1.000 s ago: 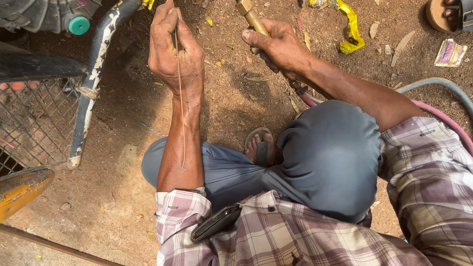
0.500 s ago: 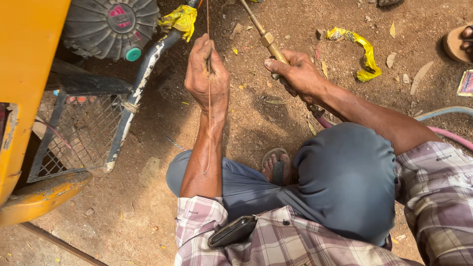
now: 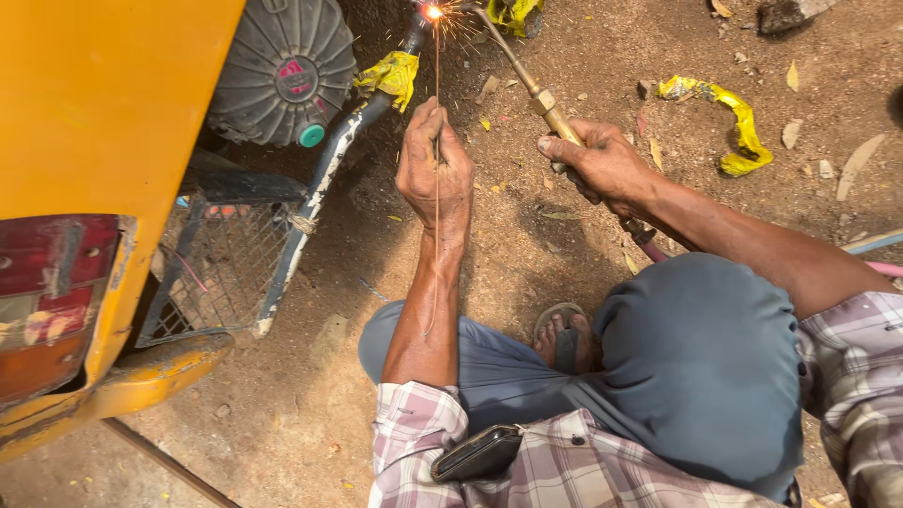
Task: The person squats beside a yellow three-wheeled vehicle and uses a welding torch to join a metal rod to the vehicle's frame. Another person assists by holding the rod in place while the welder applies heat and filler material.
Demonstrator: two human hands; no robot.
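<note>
Torch now lit: sparks (image 3: 435, 12) at the metal tube (image 3: 331, 160) joint, none 0.5 s ago. Right hand (image 3: 594, 162) grips brass gas torch (image 3: 527, 83); left hand (image 3: 433, 169) pinches filler rod (image 3: 436, 103) into the flame. Brazing underway.

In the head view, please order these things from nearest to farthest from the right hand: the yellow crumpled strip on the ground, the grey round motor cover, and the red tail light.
Measured from the right hand:
1. Yellow crumpled strip, on the dirt just beyond the hand, to its right.
2. Grey round motor cover, across to the left, past the left hand.
3. Red tail light, at the far left edge.
</note>
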